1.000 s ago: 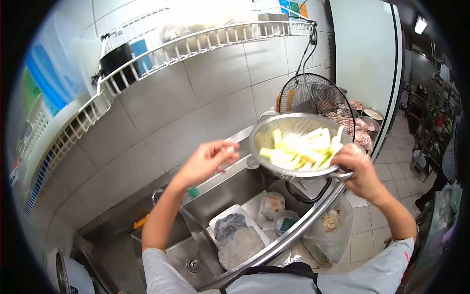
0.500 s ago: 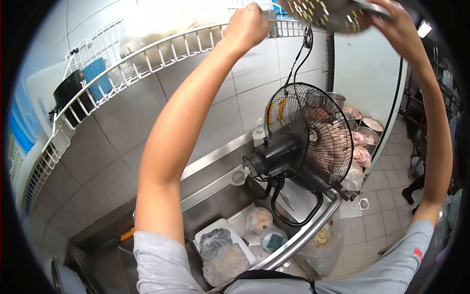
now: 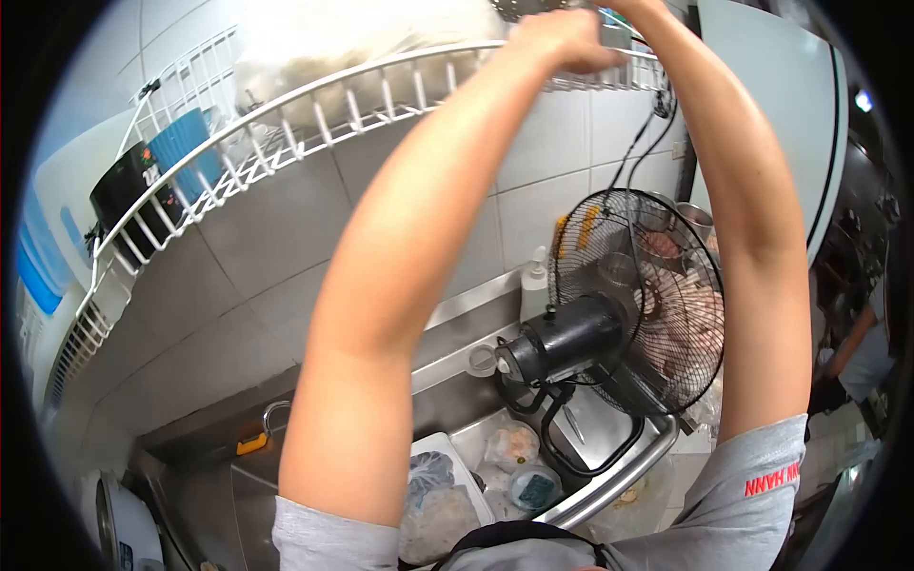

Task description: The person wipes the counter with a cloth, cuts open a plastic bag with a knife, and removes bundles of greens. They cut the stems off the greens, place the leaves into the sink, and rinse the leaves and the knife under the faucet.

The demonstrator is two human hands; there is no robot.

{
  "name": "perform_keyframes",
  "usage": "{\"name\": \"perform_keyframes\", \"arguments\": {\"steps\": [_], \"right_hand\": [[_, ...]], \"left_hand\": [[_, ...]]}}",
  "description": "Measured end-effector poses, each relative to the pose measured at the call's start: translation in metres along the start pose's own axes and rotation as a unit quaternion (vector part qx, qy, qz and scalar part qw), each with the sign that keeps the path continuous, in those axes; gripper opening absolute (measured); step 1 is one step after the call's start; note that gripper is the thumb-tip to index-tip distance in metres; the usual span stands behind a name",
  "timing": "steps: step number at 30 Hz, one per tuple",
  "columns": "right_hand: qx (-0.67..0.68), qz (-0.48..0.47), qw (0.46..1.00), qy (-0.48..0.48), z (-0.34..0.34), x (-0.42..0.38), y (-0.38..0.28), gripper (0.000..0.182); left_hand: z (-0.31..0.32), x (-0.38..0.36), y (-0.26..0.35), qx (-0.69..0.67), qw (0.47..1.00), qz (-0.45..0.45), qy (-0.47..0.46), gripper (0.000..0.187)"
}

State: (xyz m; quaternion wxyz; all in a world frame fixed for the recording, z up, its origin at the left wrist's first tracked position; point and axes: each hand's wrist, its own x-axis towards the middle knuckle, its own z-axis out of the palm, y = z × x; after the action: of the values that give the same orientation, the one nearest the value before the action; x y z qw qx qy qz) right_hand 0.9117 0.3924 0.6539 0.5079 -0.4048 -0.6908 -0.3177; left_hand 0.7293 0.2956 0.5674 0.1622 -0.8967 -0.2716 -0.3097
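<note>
At the top of the view, my left hand (image 3: 564, 40) is raised to the front rail of the white wire rack (image 3: 381, 76). Its visible fingers stretch to the right, and no grip on anything shows. My right hand (image 3: 636, 5) is cut off by the top edge, just right of the left one, and its fingers are hidden. A perforated metal strainer (image 3: 533, 6) shows only as a sliver above and behind my left hand. Whether either hand touches it I cannot make out.
A black fan (image 3: 581, 333) stands over the steel sink's right edge (image 3: 614, 490). A white tray with bags (image 3: 452, 457) and a tub with a green sponge (image 3: 535, 488) lie in the sink. Cups (image 3: 143, 195) sit on the rack. Another person (image 3: 864, 352) is at right.
The strainer has moved left and up, mostly out of view. My right hand has come left, close to my left hand, which has shifted right. The camera view has swung slightly.
</note>
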Motion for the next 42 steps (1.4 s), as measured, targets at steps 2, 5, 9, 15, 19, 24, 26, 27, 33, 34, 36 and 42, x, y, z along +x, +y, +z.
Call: {"name": "perform_keyframes", "arguments": {"steps": [2,5,9,15,19,24,26,27,33,34,36,42], "right_hand": [[0.142,0.051,0.988,-0.015,0.013,0.005,-0.001,0.034],[-0.09,0.042,0.995,-0.03,0.016,0.002,-0.011,0.041],[-0.19,0.098,0.972,-0.093,0.012,-0.011,-0.04,0.039],[-0.262,0.061,0.959,-0.092,0.016,-0.026,-0.037,0.025],[-0.25,0.126,0.94,-0.197,0.005,-0.032,-0.053,0.03],[-0.185,0.075,0.938,-0.285,0.005,-0.036,-0.063,0.052],[-0.195,0.022,0.947,-0.254,0.012,-0.042,-0.04,0.044],[-0.195,0.021,0.947,-0.255,0.015,-0.041,-0.041,0.044],[-0.156,-0.002,0.975,-0.157,0.013,-0.031,-0.025,0.04],[-0.13,-0.011,0.984,-0.122,0.014,-0.029,-0.027,0.04],[-0.097,0.08,0.985,-0.114,0.006,-0.02,-0.059,0.042],[0.039,0.207,0.97,-0.121,0.018,-0.031,-0.162,0.058]], "left_hand": [[0.0,-0.007,0.003,0.05,0.998,-0.022,0.0,0.049],[0.005,-0.012,0.002,0.04,0.999,-0.001,0.031,0.032],[0.019,-0.033,-0.012,0.138,0.979,0.112,0.104,0.017],[0.02,-0.143,-0.024,0.108,0.907,0.321,0.249,0.011],[-0.008,-0.2,-0.033,0.087,0.923,0.299,0.225,0.013],[-0.045,-0.252,-0.051,0.119,0.937,0.263,0.197,0.023],[-0.056,-0.266,-0.055,0.13,0.942,0.251,0.184,0.024],[-0.062,-0.272,-0.056,0.139,0.945,0.241,0.173,0.025],[-0.086,-0.298,-0.065,0.168,0.95,0.2,0.171,0.027],[-0.091,-0.303,-0.067,0.175,0.95,0.196,0.168,0.027],[-0.099,-0.313,-0.071,0.185,0.951,0.186,0.163,0.027],[-0.12,-0.34,-0.076,0.218,0.952,0.161,0.141,0.025]]}}
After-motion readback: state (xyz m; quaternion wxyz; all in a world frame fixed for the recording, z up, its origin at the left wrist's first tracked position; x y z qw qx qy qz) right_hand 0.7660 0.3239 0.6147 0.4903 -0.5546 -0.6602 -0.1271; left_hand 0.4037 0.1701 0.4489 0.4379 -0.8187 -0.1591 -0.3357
